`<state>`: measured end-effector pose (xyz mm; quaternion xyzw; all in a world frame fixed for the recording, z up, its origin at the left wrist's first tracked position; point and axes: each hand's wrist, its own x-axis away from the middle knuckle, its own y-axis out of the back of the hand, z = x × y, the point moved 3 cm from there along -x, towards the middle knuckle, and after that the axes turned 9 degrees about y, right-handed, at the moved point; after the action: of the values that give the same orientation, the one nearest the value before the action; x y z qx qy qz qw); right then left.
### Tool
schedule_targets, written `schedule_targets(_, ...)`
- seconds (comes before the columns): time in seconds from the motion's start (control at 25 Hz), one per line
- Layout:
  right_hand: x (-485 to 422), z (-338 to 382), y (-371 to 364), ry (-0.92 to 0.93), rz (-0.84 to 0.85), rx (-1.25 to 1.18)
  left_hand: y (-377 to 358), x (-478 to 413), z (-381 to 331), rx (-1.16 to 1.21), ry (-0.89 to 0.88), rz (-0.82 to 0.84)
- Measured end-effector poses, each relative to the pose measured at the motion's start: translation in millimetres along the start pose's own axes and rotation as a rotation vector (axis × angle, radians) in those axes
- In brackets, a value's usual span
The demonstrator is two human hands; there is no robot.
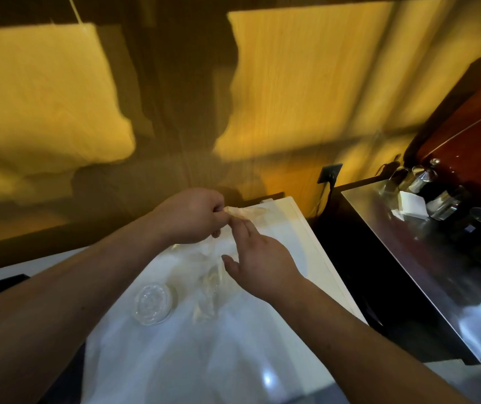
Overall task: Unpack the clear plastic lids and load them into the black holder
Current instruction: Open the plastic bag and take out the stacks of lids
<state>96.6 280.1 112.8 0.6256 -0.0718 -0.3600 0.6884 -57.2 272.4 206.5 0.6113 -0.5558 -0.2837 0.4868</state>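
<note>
White counter (175,360), clear lid (153,304) beside plastic bag (204,258) — left fingers (217,205) pinching it, right fingers (243,228) straight, steel jugs (421,177)

Left hand (192,217) on clear plastic bag (204,275)

The only camera sits on the person's head and looks forward and down from close above the white worktop (300,228), so both bare forearms reach in from the bottom of the picture. The left hand (192,217) and right hand (262,260) meet near the worktop's far edge, at the clear wrap (243,212) pinched by the left. The view faces the yellow wood wall (306,83) (wide-angle and blurred), and the steel counter (408,243) lies beyond the worktop's right edge.
</note>
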Motion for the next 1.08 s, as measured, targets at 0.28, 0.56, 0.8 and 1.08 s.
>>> schedule_targets(0.28, 6, -6, -13, 0.079, 0.22, 0.103, 26, -6, 17, -0.117, 0.147, -0.053)
schedule_targets(0.56, 29, 13, 3, 0.187, 0.276, 0.193, 50, -14, 25, -0.291, 0.285, -0.214)
schedule_targets(0.8, 29, 10, 4, 0.122, 0.309, 0.192, 18, 3, 37, 0.19, 0.265, -0.022)
schedule_targets(1.08, 33, 11, -3, 0.185, 0.289, 0.126, -40, 36, 59, 0.055, 0.5, -0.111)
